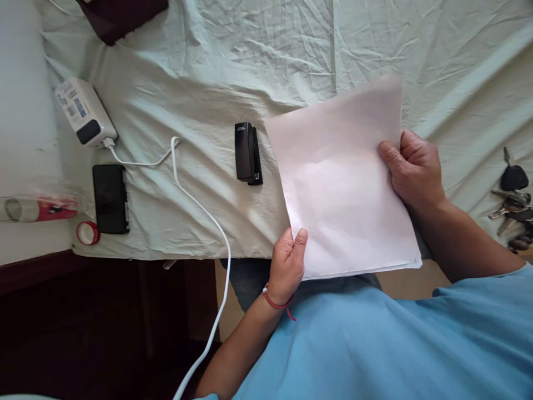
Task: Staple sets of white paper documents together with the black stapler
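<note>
White paper stack (341, 189), unprinted on its upper face, several sheets judging by the doubled lower edge. Position: held over the near edge of the table, partly above the person's lap.

Grip: left hand (287, 264), a red string bracelet (278, 303) at its wrist, pinches the lower left edge, thumb on top; right hand (418, 166) grasps the right edge, thumb likewise on top. Fingers beneath the sheets are mostly hidden.

Handling, as judged: light, limp, easily creased; loose sheets would probably slide over one another. Best held at opposite edges, thumbs flat, with light pressure. The far edge bows, unsupported.

Surface: pale green cloth (200, 111), wrinkled, spread over the table. On it, left of the paper and apart from it, one black stapler (245, 153). Farther left: white box (85, 111) with a white cable (208, 216) plugged in; black slab (110, 199), perhaps a phone; red ring (88, 233), probably tape, just beside it. At right, keys (514, 194). At top, a dark object (120, 19), cut off by the frame.

Room: pale wall (20, 111) at left; dark space below the table edge.
</note>
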